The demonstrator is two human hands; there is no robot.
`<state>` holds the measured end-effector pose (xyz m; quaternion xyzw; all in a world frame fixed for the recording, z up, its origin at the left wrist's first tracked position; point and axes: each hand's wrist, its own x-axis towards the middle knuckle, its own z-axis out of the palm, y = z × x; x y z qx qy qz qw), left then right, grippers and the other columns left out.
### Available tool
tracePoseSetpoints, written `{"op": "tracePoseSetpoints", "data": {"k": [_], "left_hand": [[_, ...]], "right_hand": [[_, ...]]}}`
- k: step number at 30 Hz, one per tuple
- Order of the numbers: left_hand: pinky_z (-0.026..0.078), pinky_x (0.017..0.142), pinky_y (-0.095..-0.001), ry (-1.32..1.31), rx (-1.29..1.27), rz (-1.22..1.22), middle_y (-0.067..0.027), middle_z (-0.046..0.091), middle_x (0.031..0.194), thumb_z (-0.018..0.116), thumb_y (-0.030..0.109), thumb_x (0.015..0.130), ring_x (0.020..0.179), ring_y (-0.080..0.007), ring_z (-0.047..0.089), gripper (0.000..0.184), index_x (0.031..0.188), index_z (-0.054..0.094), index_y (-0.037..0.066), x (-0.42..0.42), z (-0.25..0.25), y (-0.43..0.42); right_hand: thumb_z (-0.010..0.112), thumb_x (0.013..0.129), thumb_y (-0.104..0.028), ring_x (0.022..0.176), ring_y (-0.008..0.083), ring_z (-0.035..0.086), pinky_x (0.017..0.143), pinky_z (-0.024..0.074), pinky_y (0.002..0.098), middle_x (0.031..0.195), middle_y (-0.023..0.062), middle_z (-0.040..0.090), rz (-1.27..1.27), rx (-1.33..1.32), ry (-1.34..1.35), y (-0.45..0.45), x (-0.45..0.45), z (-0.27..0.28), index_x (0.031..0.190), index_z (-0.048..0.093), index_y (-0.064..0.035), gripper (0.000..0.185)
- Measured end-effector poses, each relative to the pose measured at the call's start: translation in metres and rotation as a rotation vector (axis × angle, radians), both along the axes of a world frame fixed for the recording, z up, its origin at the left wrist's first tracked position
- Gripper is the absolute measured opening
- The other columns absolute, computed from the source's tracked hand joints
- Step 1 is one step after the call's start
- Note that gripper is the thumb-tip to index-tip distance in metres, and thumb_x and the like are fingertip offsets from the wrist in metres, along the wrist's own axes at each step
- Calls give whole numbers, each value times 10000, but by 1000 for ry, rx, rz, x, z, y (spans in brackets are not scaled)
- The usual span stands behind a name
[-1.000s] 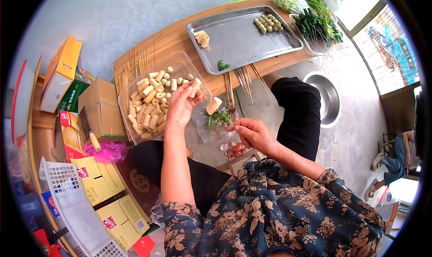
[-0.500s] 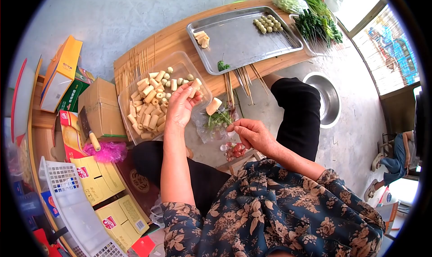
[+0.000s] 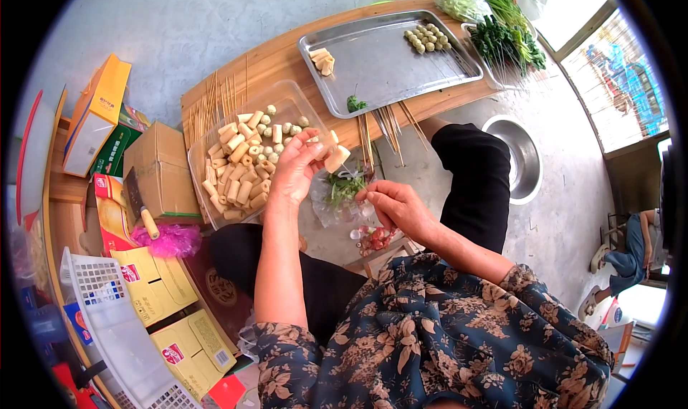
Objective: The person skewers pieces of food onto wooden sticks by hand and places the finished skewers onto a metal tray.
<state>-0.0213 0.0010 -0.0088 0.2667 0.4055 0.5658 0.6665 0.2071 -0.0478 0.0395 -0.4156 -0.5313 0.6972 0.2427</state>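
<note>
My left hand [image 3: 296, 171] is closed on a beige tube-shaped food piece [image 3: 330, 138]. Another such piece [image 3: 337, 159] sits on the tip of a thin skewer, right beside the first; I cannot tell whether the two touch. The skewer's other end is pinched in my right hand [image 3: 400, 207]. Behind my left hand, a clear plastic bin [image 3: 326, 145] holds many beige pieces [image 3: 240, 187] and several round pale-green balls [image 3: 269, 110]. Below the skewer, a plastic bag with leafy greens [image 3: 345, 187] lies lower down.
A metal tray [image 3: 383, 58] on the wooden table [image 3: 269, 61] bears skewered pieces, green balls and a leaf. Loose skewers [image 3: 365, 137] jut over the table edge. A steel basin [image 3: 527, 162] is on the floor at right. Boxes [image 3: 168, 169] and a knife [image 3: 148, 219] are at left.
My left hand has moved slightly right and down, bringing its piece close to the one on the skewer. The skewered piece has shifted slightly up and left.
</note>
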Motion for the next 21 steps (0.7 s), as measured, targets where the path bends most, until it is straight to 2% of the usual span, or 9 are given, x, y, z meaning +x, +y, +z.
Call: {"op": "tracePoseSetpoints", "data": {"k": [1,3,6,10,12,14,16,21], "left_hand": [[508,791,-319,-1,0,0,-58,598,1021,650,106,838,869,-163,609,359,1163,506,53,1,-1,-1],[482,832,-294,70,-21,-68,-43,608,1093,666,160,844,975,-149,597,371,1177,518,90,2,-4,-1],[485,833,-292,113,-21,-110,-38,618,1078,662,175,849,971,-145,602,381,1191,515,93,2,-4,-4],[496,761,-272,96,-10,-106,-55,634,1049,633,137,866,920,-139,613,344,1185,521,76,-4,-7,-8],[497,707,-244,254,-2,16,-56,650,1019,616,127,880,874,-128,626,324,1185,543,47,-20,-9,-11],[486,662,-206,512,61,243,-49,676,879,592,104,886,783,-100,634,211,1072,623,9,-43,-12,-12],[481,632,-194,655,26,388,-50,670,835,598,88,872,720,-84,618,181,1024,637,-2,-64,-9,-16],[483,592,-204,790,11,550,-35,644,777,623,85,856,637,-72,583,134,945,622,-16,-92,-10,-27]], "right_hand": [[431,980,-160,461,41,353,455,300,205,533,-40,406,0,0,-1,2,-2,-1,1038,602,18,254],[429,980,-148,461,42,354,454,296,202,537,-41,411,-25,-13,5,5,-5,-5,1037,601,16,245],[464,948,-136,479,52,424,458,353,226,575,-8,486,-29,-22,61,10,-7,-16,1010,610,24,225],[431,980,-140,462,44,363,454,298,202,538,-39,420,-20,-27,23,6,-9,-14,1044,605,12,240],[438,979,-138,459,45,366,450,300,201,539,-37,422,-22,-19,34,7,-7,-21,1048,607,9,234],[440,978,-138,456,46,366,448,300,201,536,-37,421,-21,-44,46,6,-2,-25,1047,609,8,233],[442,978,-138,453,47,367,447,301,202,534,-37,420,-19,-66,58,5,1,-29,1046,610,7,232],[441,980,-141,443,52,369,444,303,203,520,-33,422,-15,-71,14,2,7,-31,1042,611,10,236]]}}
